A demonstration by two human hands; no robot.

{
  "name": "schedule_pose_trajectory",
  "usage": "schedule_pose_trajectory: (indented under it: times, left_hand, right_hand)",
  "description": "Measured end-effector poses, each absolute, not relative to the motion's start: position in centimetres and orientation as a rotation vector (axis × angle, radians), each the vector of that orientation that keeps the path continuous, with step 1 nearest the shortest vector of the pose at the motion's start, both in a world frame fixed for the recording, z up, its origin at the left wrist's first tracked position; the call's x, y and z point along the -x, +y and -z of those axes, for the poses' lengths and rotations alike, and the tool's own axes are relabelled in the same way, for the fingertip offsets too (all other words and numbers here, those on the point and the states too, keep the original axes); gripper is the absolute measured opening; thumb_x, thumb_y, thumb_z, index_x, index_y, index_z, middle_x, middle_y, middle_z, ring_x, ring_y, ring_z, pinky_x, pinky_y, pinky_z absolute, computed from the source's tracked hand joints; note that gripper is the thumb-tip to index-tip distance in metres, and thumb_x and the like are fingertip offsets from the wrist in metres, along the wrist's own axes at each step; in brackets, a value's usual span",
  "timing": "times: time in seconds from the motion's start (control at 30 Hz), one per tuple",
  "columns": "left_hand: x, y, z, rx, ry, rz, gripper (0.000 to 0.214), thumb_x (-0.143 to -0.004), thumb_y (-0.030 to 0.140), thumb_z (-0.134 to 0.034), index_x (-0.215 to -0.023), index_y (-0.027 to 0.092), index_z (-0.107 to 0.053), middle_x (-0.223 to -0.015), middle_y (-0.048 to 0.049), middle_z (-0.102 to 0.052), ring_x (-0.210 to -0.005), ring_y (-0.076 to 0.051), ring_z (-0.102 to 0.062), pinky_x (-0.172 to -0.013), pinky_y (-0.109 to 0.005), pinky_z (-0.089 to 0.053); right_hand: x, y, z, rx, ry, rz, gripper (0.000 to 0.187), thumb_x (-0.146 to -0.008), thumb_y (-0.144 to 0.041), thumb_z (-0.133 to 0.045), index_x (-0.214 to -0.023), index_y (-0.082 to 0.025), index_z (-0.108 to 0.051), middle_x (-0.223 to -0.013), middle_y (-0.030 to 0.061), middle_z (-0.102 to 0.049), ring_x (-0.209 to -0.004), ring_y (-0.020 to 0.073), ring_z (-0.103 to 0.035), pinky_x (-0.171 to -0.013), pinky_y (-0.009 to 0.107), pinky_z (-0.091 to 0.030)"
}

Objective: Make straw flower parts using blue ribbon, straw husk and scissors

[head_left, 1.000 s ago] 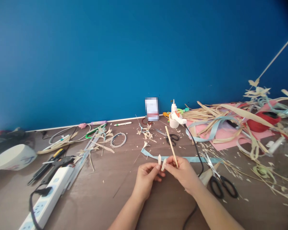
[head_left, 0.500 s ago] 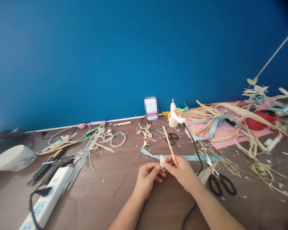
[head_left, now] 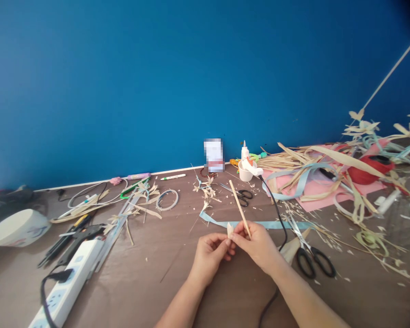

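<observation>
Over the counter [head_left: 123,291], near a light blue ribbon [head_left: 269,225], our left hand [head_left: 210,253] and right hand [head_left: 256,241] have their grip closed on pale petal-like pieces [head_left: 229,228], while our right also clasps a slender stick [head_left: 239,206].

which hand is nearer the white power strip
Left. The left hand is to the right of the power strip; the right hand, holding a pale stick, is farther right, beyond the left hand.
</observation>
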State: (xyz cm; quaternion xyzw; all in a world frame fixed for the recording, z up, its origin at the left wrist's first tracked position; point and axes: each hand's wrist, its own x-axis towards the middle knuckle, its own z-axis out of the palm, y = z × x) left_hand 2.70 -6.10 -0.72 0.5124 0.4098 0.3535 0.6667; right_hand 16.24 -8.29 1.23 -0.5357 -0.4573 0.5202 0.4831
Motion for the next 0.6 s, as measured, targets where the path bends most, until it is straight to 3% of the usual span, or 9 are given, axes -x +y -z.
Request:
schedule_pose_trajectory:
  times: [0.27, 0.6]
  left_hand:
    - [-2.67, -6.17, 1.06, -1.158, 0.907, -0.775, 0.023, -0.066, 0.032, -0.064, -0.070, 0.009, -0.064, -0.059, -0.0035, -0.060, -0.051, -0.009, -0.052, -0.045, -0.019, -0.043]
    - [-2.78, -6.08, 0.75, -1.129, 0.926, -0.808, 0.025, -0.065, 0.033, -0.064, -0.074, 0.009, -0.061, -0.059, -0.0040, -0.060, -0.054, -0.010, -0.053, -0.044, -0.018, -0.042]
  right_hand:
    - [-16.31, -8.22, -0.79, 1.268, -1.090, -1.331, 0.011, -0.069, -0.025, -0.059, -0.074, -0.017, -0.053, -0.054, -0.0038, -0.058, -0.052, 0.0126, -0.057, -0.053, 0.025, -0.045]
    - [-16.17, -8.30, -0.91, 1.203, -1.076, -1.328, 0.015, -0.071, -0.029, -0.057, -0.064, -0.017, -0.051, -0.058, -0.0016, -0.060, -0.055, 0.0130, -0.057, -0.056, 0.025, -0.043]
